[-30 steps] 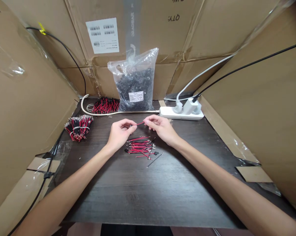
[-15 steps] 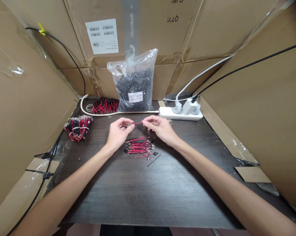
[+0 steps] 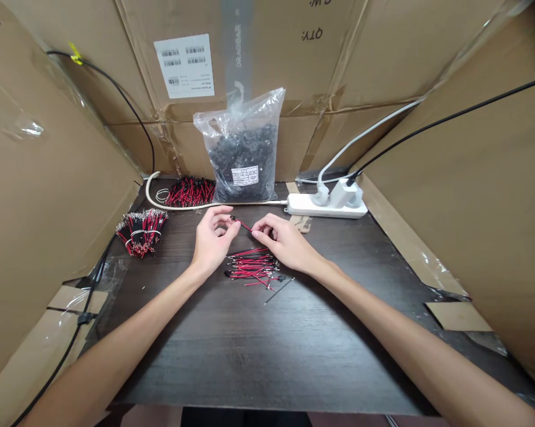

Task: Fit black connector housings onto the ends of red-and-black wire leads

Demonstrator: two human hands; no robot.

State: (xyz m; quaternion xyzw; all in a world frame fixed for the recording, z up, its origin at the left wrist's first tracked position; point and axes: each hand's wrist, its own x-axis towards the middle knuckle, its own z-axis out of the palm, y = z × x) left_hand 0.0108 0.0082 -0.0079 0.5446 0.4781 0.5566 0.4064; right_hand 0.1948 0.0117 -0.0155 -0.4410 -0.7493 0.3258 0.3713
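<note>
Between my hands hangs a short red and black wire (image 3: 245, 226) with a small black connector (image 3: 233, 219) at its left end. My left hand (image 3: 213, 236) pinches the connector end with its thumb, its forefinger raised. The wire's right end is in the fingertips of my right hand (image 3: 285, 238); that tip is hidden. Below the hands, a loose pile of red and black wires (image 3: 252, 264) with metal tips lies on the dark table (image 3: 258, 356). A single black wire (image 3: 279, 291) and a small black connector (image 3: 280, 278) are at the pile's lower right.
At the back stands a clear bag of black parts (image 3: 245, 145). A tied wire bundle (image 3: 142, 231) and a heap of red and black wires (image 3: 191, 191) are on the left. A white power strip (image 3: 327, 206) sits back right. Cardboard walls (image 3: 463, 178) enclose the table.
My right hand has come slightly left and nearer to me. The wire now slants down to the right instead of lying level, and its black connector shows more at my left fingers.
</note>
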